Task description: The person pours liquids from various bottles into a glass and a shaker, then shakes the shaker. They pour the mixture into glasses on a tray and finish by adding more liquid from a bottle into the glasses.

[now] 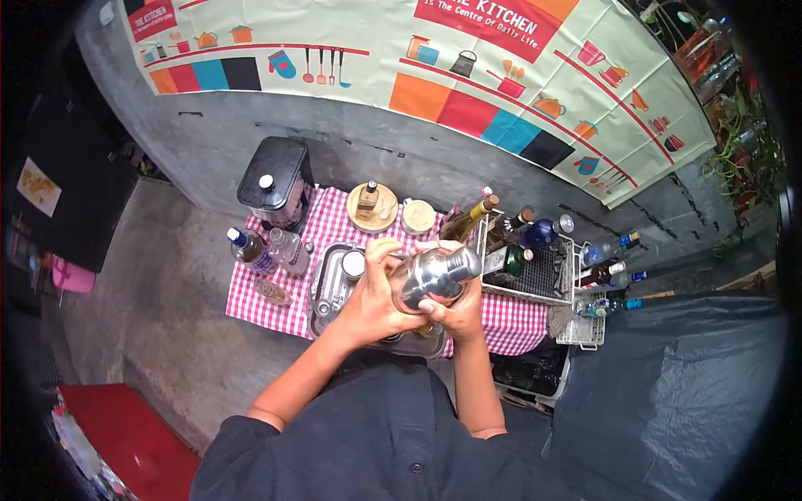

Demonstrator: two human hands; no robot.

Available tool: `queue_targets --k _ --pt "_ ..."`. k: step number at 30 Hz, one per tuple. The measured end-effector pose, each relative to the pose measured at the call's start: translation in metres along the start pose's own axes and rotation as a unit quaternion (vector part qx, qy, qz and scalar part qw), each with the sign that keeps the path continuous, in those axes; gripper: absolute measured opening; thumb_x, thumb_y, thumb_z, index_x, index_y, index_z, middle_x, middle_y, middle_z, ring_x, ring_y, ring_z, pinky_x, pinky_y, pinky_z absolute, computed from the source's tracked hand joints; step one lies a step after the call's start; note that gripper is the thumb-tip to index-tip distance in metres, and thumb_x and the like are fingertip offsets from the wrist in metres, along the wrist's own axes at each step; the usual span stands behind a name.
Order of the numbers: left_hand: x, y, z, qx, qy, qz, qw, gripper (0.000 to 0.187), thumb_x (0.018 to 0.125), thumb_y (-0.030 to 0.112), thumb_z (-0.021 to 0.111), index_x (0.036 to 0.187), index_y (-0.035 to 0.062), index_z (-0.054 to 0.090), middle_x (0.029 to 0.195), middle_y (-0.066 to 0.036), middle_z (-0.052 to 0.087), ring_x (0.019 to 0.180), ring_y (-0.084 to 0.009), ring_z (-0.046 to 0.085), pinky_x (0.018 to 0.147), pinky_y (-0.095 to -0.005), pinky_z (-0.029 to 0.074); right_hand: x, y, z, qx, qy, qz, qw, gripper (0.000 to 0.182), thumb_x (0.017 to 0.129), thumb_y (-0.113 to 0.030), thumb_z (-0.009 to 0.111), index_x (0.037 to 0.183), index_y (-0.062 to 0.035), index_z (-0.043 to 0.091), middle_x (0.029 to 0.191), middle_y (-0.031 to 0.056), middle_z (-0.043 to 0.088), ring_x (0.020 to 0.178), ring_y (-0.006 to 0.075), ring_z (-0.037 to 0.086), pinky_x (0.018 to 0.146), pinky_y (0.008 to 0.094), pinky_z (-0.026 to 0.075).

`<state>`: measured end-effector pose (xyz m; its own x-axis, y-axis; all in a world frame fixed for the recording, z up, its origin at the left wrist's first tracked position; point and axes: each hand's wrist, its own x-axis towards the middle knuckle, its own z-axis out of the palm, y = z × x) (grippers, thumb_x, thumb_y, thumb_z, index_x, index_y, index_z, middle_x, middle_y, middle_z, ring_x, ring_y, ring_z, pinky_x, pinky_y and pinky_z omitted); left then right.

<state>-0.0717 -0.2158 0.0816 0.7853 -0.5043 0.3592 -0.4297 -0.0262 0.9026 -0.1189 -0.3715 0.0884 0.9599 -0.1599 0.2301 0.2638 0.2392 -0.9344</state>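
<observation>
A shiny metal cocktail shaker (430,277) is held up in front of my chest, tilted with its capped end toward the upper right. My left hand (374,294) wraps around its lower left side. My right hand (461,311) grips the other side, with the thumb lying across the shaker's front. Beneath both hands lies a metal tray (320,321) on a red-and-white checked cloth. On that tray stands a jar with a white lid (353,265), and other small items there are partly hidden by my hands and forearms.
Left of the tray stand a blue-capped bottle (251,250), a clear bottle (288,250) and a black dispenser (274,184). Behind it, a small bottle (368,199) sits on a round wooden board (386,219). A wire crate (543,294) with several bottles is at right.
</observation>
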Motion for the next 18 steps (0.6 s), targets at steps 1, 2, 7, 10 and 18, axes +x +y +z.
queue_targets --k 1,2,7,10,18 --pt "-0.001 -0.001 -0.005 -0.068 -0.021 -0.057 0.996 0.107 0.058 0.017 0.091 0.135 0.0049 0.018 0.125 -0.018 0.039 0.118 -0.0313 0.051 0.101 -0.0418 0.042 0.001 0.0 0.002 -0.004 0.007 -0.003 1.0 0.084 0.062 -0.016 0.087 0.132 -0.0023 0.043 0.126 0.0138 0.055 0.116 0.0227 0.055 0.1 0.0371 0.045" --pt "-0.002 -0.002 -0.009 -0.106 -0.029 -0.056 0.992 0.117 0.055 0.019 0.094 0.139 0.006 0.014 0.126 -0.016 0.039 0.12 -0.0289 0.049 0.104 -0.0423 0.04 0.002 -0.001 0.003 -0.015 -0.009 -0.013 1.0 0.081 0.062 -0.016 0.086 0.13 -0.002 0.045 0.124 0.0141 0.056 0.115 0.0225 0.055 0.099 0.0371 0.045" --pt "-0.008 -0.034 -0.028 -0.208 -0.149 -0.103 0.961 0.118 0.054 0.014 0.093 0.146 0.003 0.02 0.141 -0.015 0.037 0.133 -0.0248 0.038 0.11 -0.0385 0.033 0.006 0.006 0.009 -0.052 -0.091 0.008 0.994 0.078 0.059 -0.015 0.087 0.126 -0.0022 0.048 0.123 0.0108 0.057 0.119 0.0195 0.052 0.102 0.0352 0.041" --pt "-0.008 -0.032 -0.046 -0.204 -0.211 -0.109 0.95 0.113 0.054 0.016 0.092 0.143 -0.0017 0.025 0.136 -0.014 0.044 0.129 -0.0212 0.042 0.107 -0.0341 0.036 0.007 -0.001 0.016 -0.057 -0.139 0.037 0.988 0.082 0.055 -0.016 0.089 0.126 -0.0014 0.05 0.123 0.009 0.057 0.118 0.0185 0.053 0.104 0.0343 0.04" --pt "-0.005 -0.039 -0.078 -0.288 -0.342 -0.089 0.89 0.11 0.056 0.012 0.091 0.145 -0.0006 0.026 0.137 -0.01 0.044 0.129 -0.0188 0.04 0.11 -0.0337 0.031 0.003 0.004 0.045 0.06 -0.172 0.051 0.982 0.089 0.055 -0.015 0.089 0.131 -0.0007 0.045 0.124 0.0114 0.056 0.119 0.0221 0.053 0.104 0.0377 0.04"
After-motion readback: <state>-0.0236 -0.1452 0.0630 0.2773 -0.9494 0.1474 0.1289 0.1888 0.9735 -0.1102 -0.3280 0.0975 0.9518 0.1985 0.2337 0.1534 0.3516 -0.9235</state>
